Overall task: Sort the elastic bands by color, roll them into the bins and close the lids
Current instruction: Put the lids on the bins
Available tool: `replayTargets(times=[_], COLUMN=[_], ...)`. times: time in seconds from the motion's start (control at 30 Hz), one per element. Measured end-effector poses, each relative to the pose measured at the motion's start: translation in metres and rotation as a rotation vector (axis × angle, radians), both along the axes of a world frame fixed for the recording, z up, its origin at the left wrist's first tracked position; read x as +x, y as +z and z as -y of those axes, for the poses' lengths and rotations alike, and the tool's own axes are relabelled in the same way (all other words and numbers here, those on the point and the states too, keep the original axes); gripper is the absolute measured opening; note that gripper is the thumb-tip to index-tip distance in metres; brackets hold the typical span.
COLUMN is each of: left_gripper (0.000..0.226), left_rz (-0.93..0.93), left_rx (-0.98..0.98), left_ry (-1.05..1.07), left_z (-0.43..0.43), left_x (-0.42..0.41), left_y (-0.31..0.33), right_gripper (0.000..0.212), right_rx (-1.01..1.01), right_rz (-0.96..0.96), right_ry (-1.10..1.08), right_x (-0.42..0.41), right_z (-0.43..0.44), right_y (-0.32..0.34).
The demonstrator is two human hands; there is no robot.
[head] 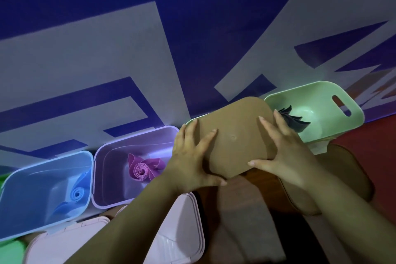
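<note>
Head view: two pink lids (177, 231) nearest, partly under left forearm. Beyond, left hand (192, 156) and right hand (287, 152) flat on brown lid (235, 135); fingers straight and spread on top, thumbs along near edge. Lid covers left part of green bin (321, 94); right part uncovered, dark band (295, 121) showing inside, just past right fingertips. To left, lidless purple bin (111, 178) with rolled purple band (143, 167), then blue bin (32, 188) with rolled blue band (78, 194). Blue-and-grey wall (107, 49) behind.
</note>
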State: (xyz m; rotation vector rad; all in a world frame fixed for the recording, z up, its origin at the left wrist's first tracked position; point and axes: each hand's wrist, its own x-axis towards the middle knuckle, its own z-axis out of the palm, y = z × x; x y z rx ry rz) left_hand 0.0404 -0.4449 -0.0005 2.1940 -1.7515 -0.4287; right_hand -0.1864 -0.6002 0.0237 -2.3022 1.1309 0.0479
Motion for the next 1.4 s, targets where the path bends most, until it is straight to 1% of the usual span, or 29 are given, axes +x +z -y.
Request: replayTargets(times=[0.1, 0.23, 0.37, 0.47, 0.57, 0.7, 0.83, 0.9, 1.17, 1.23, 1.3, 1.4], left_gripper=[0.123, 0.120, 0.113, 0.108, 0.107, 0.104, 0.101, 0.099, 0.096, 0.096, 0.094, 0.087], left_rz=[0.041, 0.098, 0.126, 0.099, 0.137, 0.180, 0.185, 0.188, 0.189, 0.188, 0.197, 0.199], left_rx=[0.065, 0.092, 0.129, 0.148, 0.152, 0.182, 0.204, 0.236, 0.347, 0.366, 0.353, 0.252], left_ry=[-0.024, -0.072, -0.093, -0.072, -0.071, -0.094, -0.109, -0.124, -0.140, -0.126, -0.069, 0.047], left_z=[0.004, 0.008, 0.008, 0.004, 0.004, 0.006, 0.006, 0.006, 0.008, 0.007, 0.000, -0.021], left_x=[0.005, 0.014, 0.019, 0.017, 0.016, 0.019, 0.022, 0.023, 0.023, 0.021, 0.014, 0.000], left_y=[0.001, 0.002, -0.001, -0.007, -0.011, -0.013, -0.010, -0.008, 0.000, 0.003, 0.006, 0.008], right_gripper=[0.122, 0.122, 0.116, 0.113, 0.108, 0.104, 0.087, 0.083, 0.083, 0.084, 0.084, 0.082], right_rx=[0.005, -0.008, -0.081, -0.130, -0.218, -0.211, -0.242, -0.259, -0.266, -0.245, -0.225, -0.239], right_rz=[-0.037, -0.053, -0.062, -0.095, -0.140, -0.183, -0.213, -0.222, -0.268, -0.289, -0.316, -0.301], right_ry=[0.023, 0.011, 0.012, 0.017, 0.054, 0.120, 0.139, 0.136, 0.135, 0.130, 0.124, 0.074], right_x=[0.002, 0.004, 0.009, 0.011, 0.011, 0.007, 0.005, 0.005, 0.006, 0.007, 0.007, 0.003], right_z=[0.000, -0.006, -0.014, -0.017, -0.013, -0.007, -0.006, -0.007, -0.010, -0.011, -0.012, -0.022], right_y=[-0.004, -0.008, -0.013, -0.013, -0.013, -0.019, -0.026, -0.029, -0.030, -0.028, -0.025, -0.020])
